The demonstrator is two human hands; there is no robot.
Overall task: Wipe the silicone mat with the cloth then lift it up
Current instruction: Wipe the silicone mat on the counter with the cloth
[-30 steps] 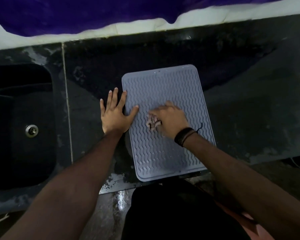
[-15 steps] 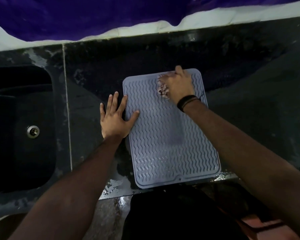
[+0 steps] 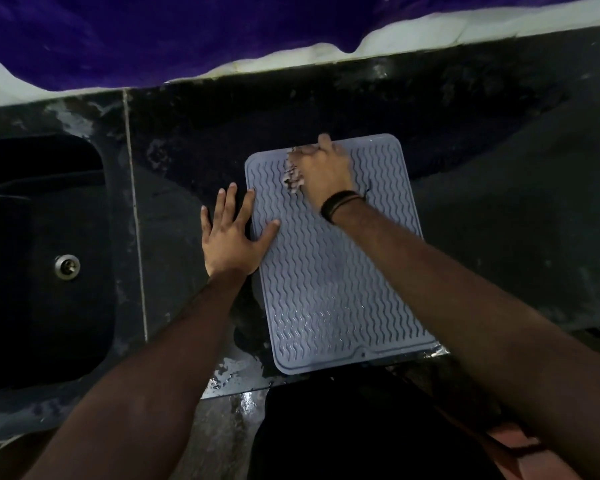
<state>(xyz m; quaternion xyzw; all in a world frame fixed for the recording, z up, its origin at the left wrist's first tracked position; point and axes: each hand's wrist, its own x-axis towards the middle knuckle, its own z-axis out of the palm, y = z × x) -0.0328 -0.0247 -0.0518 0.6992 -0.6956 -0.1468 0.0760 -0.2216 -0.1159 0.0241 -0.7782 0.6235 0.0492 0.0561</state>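
A grey-blue silicone mat (image 3: 329,282) with wavy ridges lies flat on the dark countertop (image 3: 499,220), its near edge at the counter's front. My right hand (image 3: 324,171) presses a small crumpled pale cloth (image 3: 292,174) onto the mat's far left part, near the top edge. My left hand (image 3: 231,233) lies flat with fingers spread, its thumb and forefinger on the mat's left edge and the rest on the counter.
A dark sink (image 3: 42,258) with a metal drain (image 3: 67,267) sits to the left, past a seam in the counter. Wet patches shine at the counter's front edge (image 3: 236,372). A purple and white wall (image 3: 153,36) rises behind.
My right hand with the cloth went from the mat's middle up to its far edge, then slid left along the top. My left hand stayed on the mat's left edge.
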